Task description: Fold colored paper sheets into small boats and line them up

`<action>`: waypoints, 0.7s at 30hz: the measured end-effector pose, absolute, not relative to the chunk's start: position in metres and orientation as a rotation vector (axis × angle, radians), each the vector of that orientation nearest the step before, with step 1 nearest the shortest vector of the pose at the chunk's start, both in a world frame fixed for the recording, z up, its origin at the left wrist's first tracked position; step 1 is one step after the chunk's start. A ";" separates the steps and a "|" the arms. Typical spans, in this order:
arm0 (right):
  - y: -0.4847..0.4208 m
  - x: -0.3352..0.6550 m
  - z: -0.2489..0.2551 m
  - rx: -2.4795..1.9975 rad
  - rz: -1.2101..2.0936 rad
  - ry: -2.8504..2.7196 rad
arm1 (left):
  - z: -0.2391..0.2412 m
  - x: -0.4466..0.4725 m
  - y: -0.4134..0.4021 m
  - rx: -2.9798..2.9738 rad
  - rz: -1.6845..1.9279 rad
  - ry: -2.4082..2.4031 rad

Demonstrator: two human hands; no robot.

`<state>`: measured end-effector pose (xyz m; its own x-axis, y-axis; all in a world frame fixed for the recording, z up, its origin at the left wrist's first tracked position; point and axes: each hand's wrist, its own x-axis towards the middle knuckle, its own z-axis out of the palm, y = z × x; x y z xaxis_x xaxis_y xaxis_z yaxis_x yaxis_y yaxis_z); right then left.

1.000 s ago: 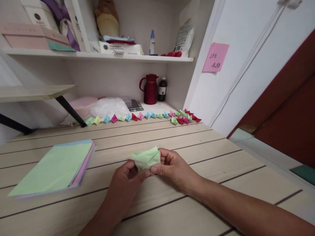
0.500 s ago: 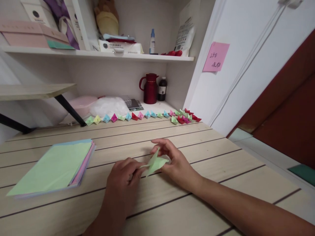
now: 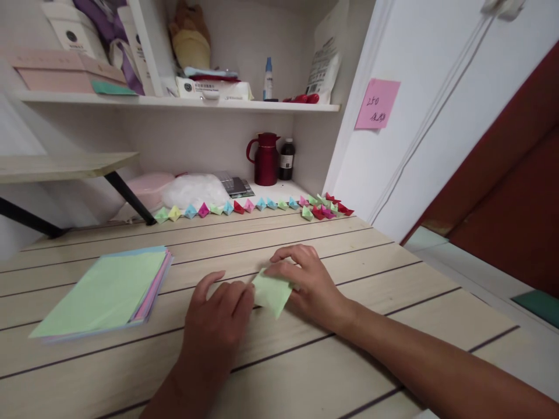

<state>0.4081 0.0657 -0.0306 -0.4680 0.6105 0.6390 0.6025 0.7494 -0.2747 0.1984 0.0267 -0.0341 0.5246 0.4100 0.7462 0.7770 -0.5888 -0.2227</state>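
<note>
- Pale green folded paper piece (image 3: 271, 293) lies flat on the light wooden slatted tabletop (image 3: 305, 372), pressed between both hands.
- Left hand (image 3: 218, 326) rests palm down just left of the green piece, fingers spread and flat, fingertips touching its left edge; it grips nothing.
- Right hand (image 3: 308, 282) lies over the right and far edge of the green piece, fingers curved loosely and pressing down on it rather than closing around it.
- Left of the green piece, well apart, sits a stack of coloured paper sheets (image 3: 107, 294) with a light green sheet on top and pink and blue edges showing beneath.
- Beyond the green piece, along the far edge of the tabletop, runs a row of small folded paper shapes (image 3: 253, 206) in green, yellow, blue, pink and red.
- Behind that row stand a dark red jug (image 3: 264, 158) and a small dark bottle (image 3: 287, 158).
- Up and right of the green piece, a pink sticky note (image 3: 377, 103) is stuck on the white wall.
</note>
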 end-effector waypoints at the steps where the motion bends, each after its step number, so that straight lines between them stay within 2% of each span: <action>1: 0.066 0.407 -0.033 -0.897 -0.001 -2.216 | -0.034 0.200 0.025 -2.204 -0.830 -0.911; 9: 0.066 0.402 -0.043 -0.779 -0.054 -2.433 | -0.041 0.204 0.029 -2.205 -0.502 -1.037; 14: 0.068 0.407 -0.048 -0.807 0.085 -2.437 | -0.043 0.197 0.032 -2.398 -0.425 -1.011; 17: 0.070 0.408 -0.048 -0.857 0.200 -2.441 | -0.040 0.193 0.034 -2.538 -0.466 -1.178; 21: 0.075 0.409 -0.048 -0.901 0.413 -2.374 | -0.039 0.188 0.041 -2.737 -0.730 -1.597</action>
<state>0.4093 0.0752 -0.0476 -0.6165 0.6820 0.3935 0.5091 0.7265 -0.4615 0.1880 0.0415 -0.0393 0.4184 0.8490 0.3226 0.7997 -0.5128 0.3124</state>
